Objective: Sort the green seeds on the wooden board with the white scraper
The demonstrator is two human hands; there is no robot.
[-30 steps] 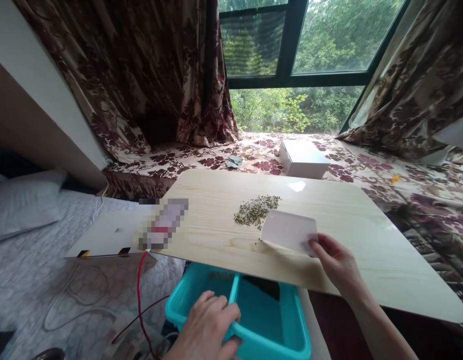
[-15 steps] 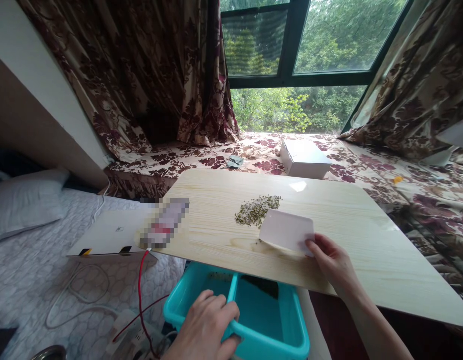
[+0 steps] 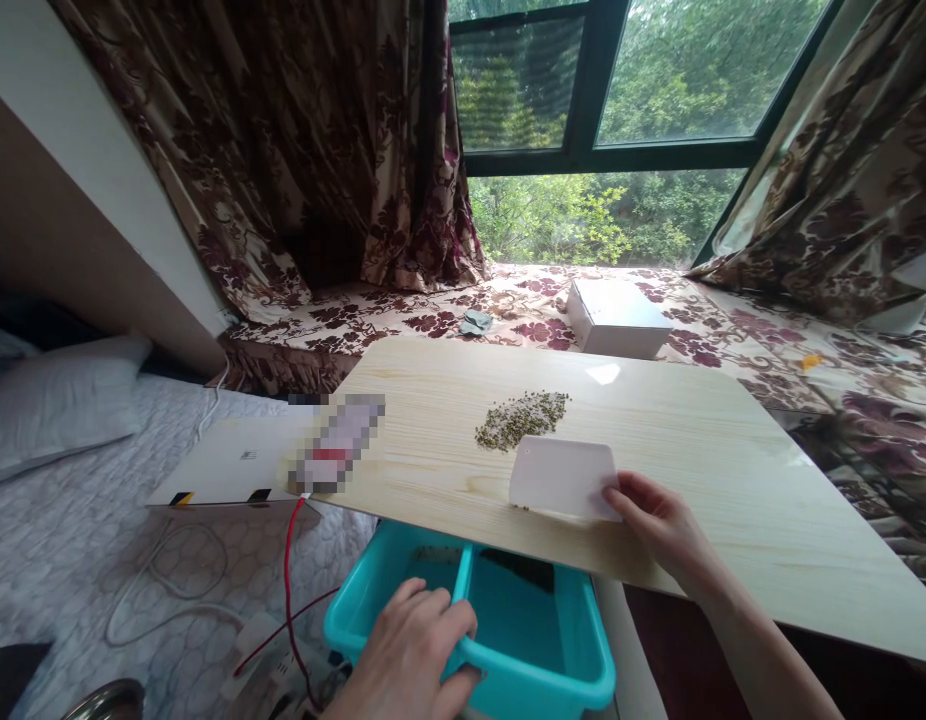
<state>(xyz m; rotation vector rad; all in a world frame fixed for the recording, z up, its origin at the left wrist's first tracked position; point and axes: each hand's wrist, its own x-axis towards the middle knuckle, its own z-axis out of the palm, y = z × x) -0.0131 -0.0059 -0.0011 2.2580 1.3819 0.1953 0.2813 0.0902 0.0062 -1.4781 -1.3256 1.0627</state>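
My right hand (image 3: 654,515) pinches the right edge of a thin white plastic scraper sheet (image 3: 564,478), held low over the wooden-topped table (image 3: 425,400). Just beyond the sheet lies a spread of small green beans mixed with white grains (image 3: 521,418). A few loose beans show at the sheet's near left edge. Below the table's near edge is a turquoise two-compartment bin (image 3: 538,665). My left hand (image 3: 425,640) is closed over its front rim by the divider. Dark contents lie at the back of the right compartment, and some specks show in the left one.
A blurred-out phone-like item (image 3: 343,445) with a red cable (image 3: 289,570) lies at the table's left end, beside a white box (image 3: 223,465) on the bed. Another white box (image 3: 617,320) and a grey-green cloth (image 3: 476,322) rest on the window seat. A power strip (image 3: 272,660) lies lower left.
My right hand has drawn the white sheet toward the table's near edge and slightly left, away from the bean pile. My left hand stays on the bin's rim.
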